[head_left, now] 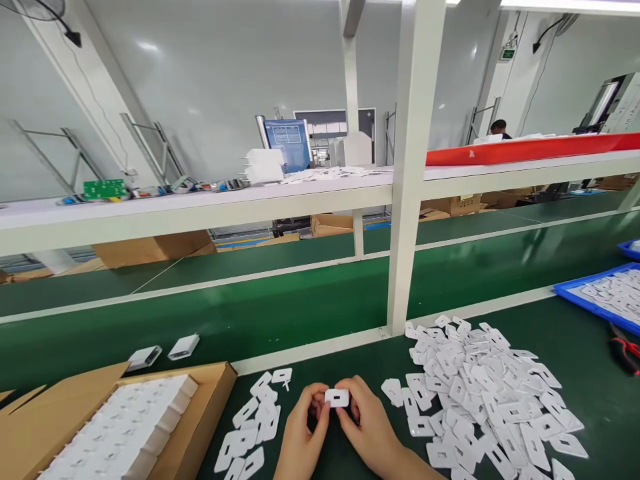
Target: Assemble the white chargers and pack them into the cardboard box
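A small white plate with a rectangular slot [337, 398] is held upright between both hands, above the green work surface. My left hand [306, 427] pinches its left end between thumb and fingers. The right end is pinched by my right hand [364, 421]. Left of my hands lies a small group of similar white plates [245, 440]. A large heap of such plates [490, 400] spreads out on the right.
An open cardboard box [210, 413] with rows of white parts stands at the lower left, two white housings [184, 347] behind it. A white post [407, 200] rises ahead, carrying a shelf [300, 197]. Far right are a blue tray [590, 303] and red-handled pliers [625, 350].
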Demonstrator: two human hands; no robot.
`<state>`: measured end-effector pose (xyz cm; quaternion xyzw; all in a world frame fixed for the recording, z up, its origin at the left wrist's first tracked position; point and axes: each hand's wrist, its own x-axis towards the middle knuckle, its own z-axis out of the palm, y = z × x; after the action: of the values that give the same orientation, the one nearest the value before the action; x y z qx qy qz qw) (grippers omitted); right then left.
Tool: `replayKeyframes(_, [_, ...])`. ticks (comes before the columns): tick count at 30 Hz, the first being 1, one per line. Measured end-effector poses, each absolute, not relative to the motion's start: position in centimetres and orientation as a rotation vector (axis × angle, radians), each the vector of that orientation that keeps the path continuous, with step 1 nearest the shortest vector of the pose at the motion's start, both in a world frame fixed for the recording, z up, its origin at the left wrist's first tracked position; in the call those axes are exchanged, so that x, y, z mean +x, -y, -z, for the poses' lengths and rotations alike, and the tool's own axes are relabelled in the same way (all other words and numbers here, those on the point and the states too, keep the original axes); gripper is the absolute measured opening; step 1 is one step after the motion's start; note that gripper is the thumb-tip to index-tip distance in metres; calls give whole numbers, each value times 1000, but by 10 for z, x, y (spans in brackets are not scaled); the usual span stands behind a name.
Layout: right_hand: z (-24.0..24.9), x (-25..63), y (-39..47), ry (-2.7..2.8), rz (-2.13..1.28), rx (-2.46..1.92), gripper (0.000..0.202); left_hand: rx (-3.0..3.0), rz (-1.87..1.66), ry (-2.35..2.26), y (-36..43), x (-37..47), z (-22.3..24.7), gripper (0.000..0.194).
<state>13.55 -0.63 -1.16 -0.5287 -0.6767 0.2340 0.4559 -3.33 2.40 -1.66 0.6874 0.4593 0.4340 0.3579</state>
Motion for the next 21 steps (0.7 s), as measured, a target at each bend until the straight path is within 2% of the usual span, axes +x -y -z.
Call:
replayKeyframes(4, [10, 135, 6, 1670, -592, -1327, 29, 1761, -1128, -1197, -23, -33, 16, 40])
replayKeyframes(18, [12, 137, 1, 1607, -733, -1313, 23, 1757, -1114, -1212, -26, -36, 23, 32])
replayKeyframes(21, [15, 140, -6, 1532, -784, -1340, 21, 1774, -1143, -1201, -31, -35, 20, 37])
